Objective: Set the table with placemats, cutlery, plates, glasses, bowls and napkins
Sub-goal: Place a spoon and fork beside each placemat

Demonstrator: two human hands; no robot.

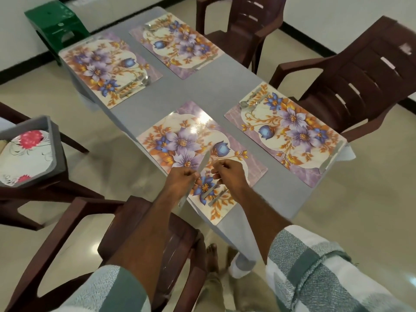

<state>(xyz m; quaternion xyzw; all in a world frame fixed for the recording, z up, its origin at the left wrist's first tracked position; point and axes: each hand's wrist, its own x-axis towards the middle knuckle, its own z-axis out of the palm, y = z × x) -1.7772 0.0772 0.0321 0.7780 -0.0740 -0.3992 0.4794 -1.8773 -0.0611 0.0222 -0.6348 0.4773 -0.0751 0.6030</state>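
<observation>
4 placemats on the grey surface (162, 91), one per seat, two each long side. Three already carry cutlery at their short ends: far-left placemat (108, 66) has pieces at its near end, far-right placemat (177, 45) has a spoon-like piece at the far end and a knife at the near end, near-right placemat (286, 134) has spoon and fork at the far end and a knife (329, 157) at the near end. Pattern looks like knife one side, spoon/fork the other, middle left free, presumably for a plate

Near-left placemat (200, 158) is the one in work. Two handles (212, 194) lie on its near end, partly under the hands, so type unclear

Left hand (183, 179) is closed around a table knife (198, 174) near mid-length, blade up and away over the mat, handle end sticking out toward the person. Knife is off the surface, tilted. Right hand (227, 174) just beside it, fingers curled in a narrow pinch; can't tell if it's holding anything. Both forearms reach in over the brown chair (144, 233) at this seat, wrists close together

Judgement: cutlery step on the last mat, knife likely goes to the mat's far end to match the others. Plates wait in a grey tub (54, 140) on the chair to the left, flowered plate (24, 154) visible; no glasses, bowls or napkins in view
</observation>
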